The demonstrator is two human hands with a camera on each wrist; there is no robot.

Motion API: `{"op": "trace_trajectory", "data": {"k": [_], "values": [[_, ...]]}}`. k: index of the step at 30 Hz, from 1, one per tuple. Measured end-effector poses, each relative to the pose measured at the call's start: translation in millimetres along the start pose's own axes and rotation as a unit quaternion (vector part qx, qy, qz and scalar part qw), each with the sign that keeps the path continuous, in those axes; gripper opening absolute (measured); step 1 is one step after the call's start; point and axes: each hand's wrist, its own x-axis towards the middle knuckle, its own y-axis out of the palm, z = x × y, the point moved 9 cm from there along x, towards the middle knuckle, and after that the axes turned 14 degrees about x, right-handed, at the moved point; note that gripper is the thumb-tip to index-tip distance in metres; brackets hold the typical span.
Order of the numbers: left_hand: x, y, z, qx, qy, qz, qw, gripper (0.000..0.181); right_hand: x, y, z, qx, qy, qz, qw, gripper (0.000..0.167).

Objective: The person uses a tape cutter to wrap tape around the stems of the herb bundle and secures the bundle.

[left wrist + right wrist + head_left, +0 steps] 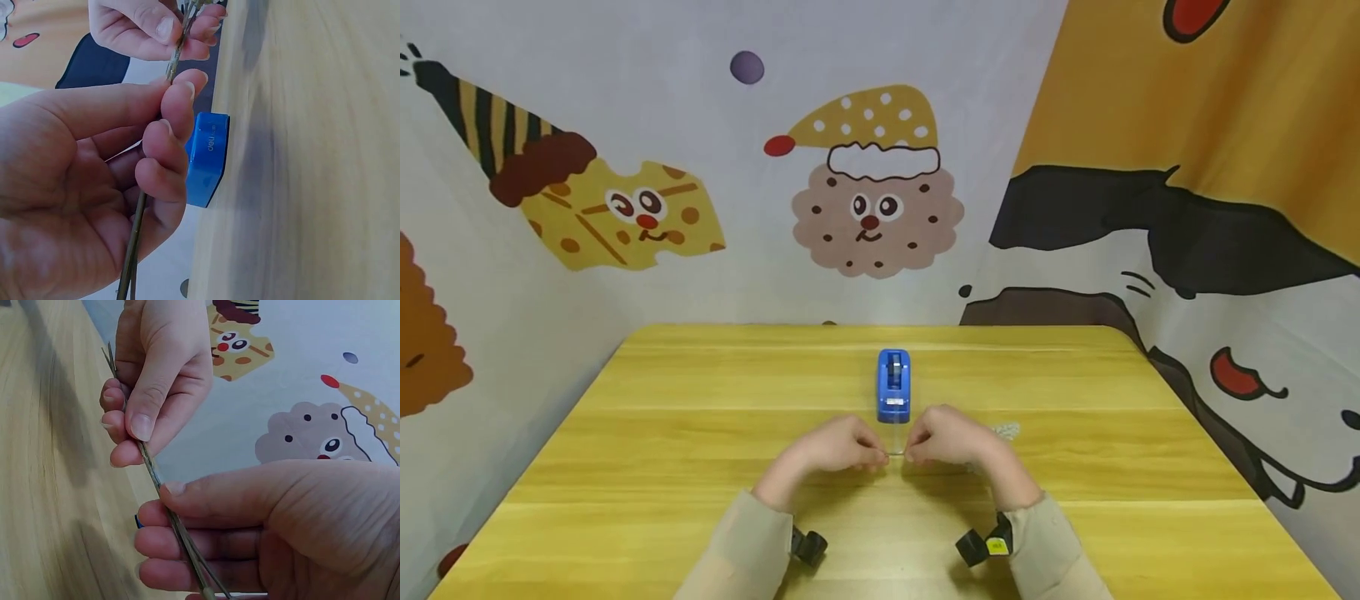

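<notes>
- Fingers (178, 112) of the left hand (838, 443) are pinching thin stems (150, 465), thumb to index, with no gap beyond the stems themselves.
- Right hand (953, 435) is pinching the same stems close by, thumb over index, other fingers lying loosely behind.
- Stems are running crosswise between both hands, above the counter (662, 500); pale bunch (1006, 431) is sticking out past the right hand.
- Clear strip (896, 439), tape by the look of it, is reaching from the blue dispenser (893, 392) toward the stems. Dispenser is sitting on the counter, just beyond the hands.
- Done, my read: stems are lying together; a glossy patch (172, 66) between the pinches is suggesting tape contact. Can't tell how many wraps.
- Left, my read: strip isn't looking cut yet, so wrapping, cutting and pressing down the end are probably remaining.
</notes>
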Motion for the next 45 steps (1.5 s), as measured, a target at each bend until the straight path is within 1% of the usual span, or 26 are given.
{"op": "trace_trajectory", "data": {"k": [3,8,16,21,24,28,36,38,41,45], "values": [[0.1,-0.9,-0.3,0.003,-0.005,-0.004,1.0000,0.014,-0.2,0.9,0.3,-0.009,0.000,0.000,1.0000,0.011],[0.6,-3.2,0.7,0.001,-0.015,-0.017,0.9997,0.012,0.5,-0.4,1.1,-0.021,-0.004,-0.012,0.9997,0.010],[0.6,-5.7,0.6,0.009,-0.014,-0.034,0.9993,0.010,2.7,-0.6,-0.1,-0.049,-0.011,-0.022,0.9985,0.014],[1.0,-5.8,2.8,0.017,-0.022,-0.043,0.9987,0.008,4.5,1.5,-2.6,-0.050,-0.015,-0.024,0.9983,0.015],[1.3,-5.6,4.0,0.022,-0.026,-0.045,0.9984,0.008,5.3,2.0,-4.6,-0.045,-0.010,-0.026,0.9986,0.015],[1.8,-6.4,3.7,0.032,-0.022,-0.055,0.9977,0.006,5.6,1.6,-5.7,-0.040,-0.008,-0.029,0.9987,0.016],[3.6,-7.3,3.7,0.048,-0.019,-0.074,0.9960,0.004,5.7,-0.3,-3.5,-0.053,-0.017,-0.037,0.9978,0.018],[3.7,-7.1,3.8,0.044,-0.020,-0.074,0.9961,0.004,5.5,-0.9,-3.1,-0.060,-0.019,-0.040,0.9972,0.020],[3.5,-5.9,3.3,0.024,-0.020,-0.067,0.9972,0.008,5.3,-1.7,-3.2,-0.070,-0.019,-0.044,0.9964,0.021],[3.4,-3.1,1.5,0.014,-0.009,-0.050,0.9986,0.018,5.7,-2.2,-3.1,-0.077,-0.021,-0.049,0.9956,0.022]]}}
